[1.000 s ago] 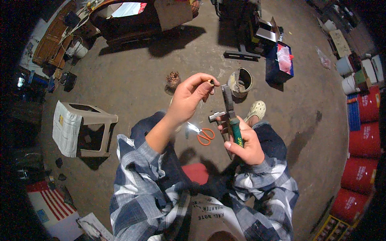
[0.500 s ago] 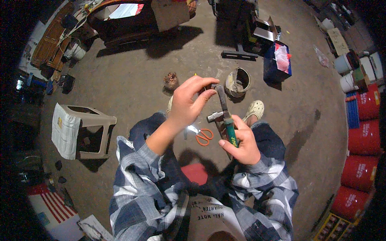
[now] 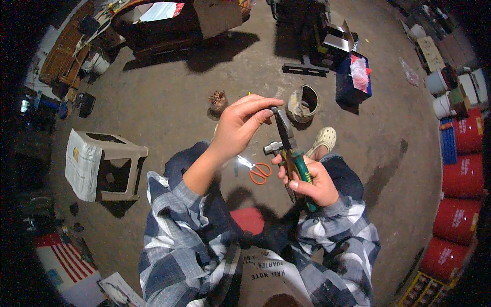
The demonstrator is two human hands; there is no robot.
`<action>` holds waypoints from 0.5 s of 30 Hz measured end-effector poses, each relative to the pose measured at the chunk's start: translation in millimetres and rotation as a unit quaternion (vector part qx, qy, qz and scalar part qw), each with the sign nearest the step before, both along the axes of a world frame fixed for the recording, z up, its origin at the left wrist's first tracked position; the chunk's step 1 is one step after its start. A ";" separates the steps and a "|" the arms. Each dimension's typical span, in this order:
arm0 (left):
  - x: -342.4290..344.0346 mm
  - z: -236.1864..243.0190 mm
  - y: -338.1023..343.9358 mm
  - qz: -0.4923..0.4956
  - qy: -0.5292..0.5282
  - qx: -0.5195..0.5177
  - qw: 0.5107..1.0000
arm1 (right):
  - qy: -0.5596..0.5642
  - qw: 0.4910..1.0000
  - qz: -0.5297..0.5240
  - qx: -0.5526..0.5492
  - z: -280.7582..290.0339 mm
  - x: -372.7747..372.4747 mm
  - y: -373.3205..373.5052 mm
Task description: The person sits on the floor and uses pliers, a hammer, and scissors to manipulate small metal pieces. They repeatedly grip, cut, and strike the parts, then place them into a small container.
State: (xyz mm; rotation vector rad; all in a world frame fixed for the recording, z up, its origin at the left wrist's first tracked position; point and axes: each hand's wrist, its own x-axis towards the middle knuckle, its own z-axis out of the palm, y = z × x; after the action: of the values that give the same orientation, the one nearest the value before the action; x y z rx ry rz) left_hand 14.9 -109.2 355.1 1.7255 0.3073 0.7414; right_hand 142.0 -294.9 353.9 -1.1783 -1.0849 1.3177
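My right hand (image 3: 317, 185) is closed around green-handled pliers (image 3: 305, 176). Their dark metal jaws point up and away from me, toward my left fingertips. My left hand (image 3: 240, 123) has thumb and fingers brought together at the jaw tips; whatever small thing is between them is too small to make out. Just left of the pliers shows a hammer (image 3: 272, 148) with a silver head, its handle mostly hidden behind the pliers and my right hand. Scissors (image 3: 260, 173) with orange handles lie on the floor between my legs, their blades glinting.
Ahead on the floor stand a worn round container (image 3: 303, 104) and a small pot of brown pieces (image 3: 218, 101). A plastic stool (image 3: 120, 153) draped with paper is at left. A blue box (image 3: 354, 84) stands far right, with red drums (image 3: 463, 174) along the right edge.
My right hand has shifted slightly right and its fingers sit looser on the pliers, which have tilted. My left hand has moved only a little, still at the jaw tips.
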 end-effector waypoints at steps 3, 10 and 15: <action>-1.2 0.7 1.2 -0.006 0.008 -0.008 1.000 | -0.016 0.999 0.022 0.018 -3.9 3.4 -0.8; -4.8 3.1 1.5 -0.038 -0.002 -0.049 0.998 | -0.080 0.995 -0.023 0.052 -0.2 -2.9 -1.2; -6.0 1.2 0.1 -0.033 -0.003 -0.056 0.998 | -0.143 0.984 -0.034 0.099 -1.5 -3.4 2.0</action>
State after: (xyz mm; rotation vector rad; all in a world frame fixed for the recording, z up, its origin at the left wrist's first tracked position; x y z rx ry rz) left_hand 9.0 -109.1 356.3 1.6195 0.2823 0.6685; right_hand 138.5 -293.0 352.4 -1.2659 -1.3362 0.9818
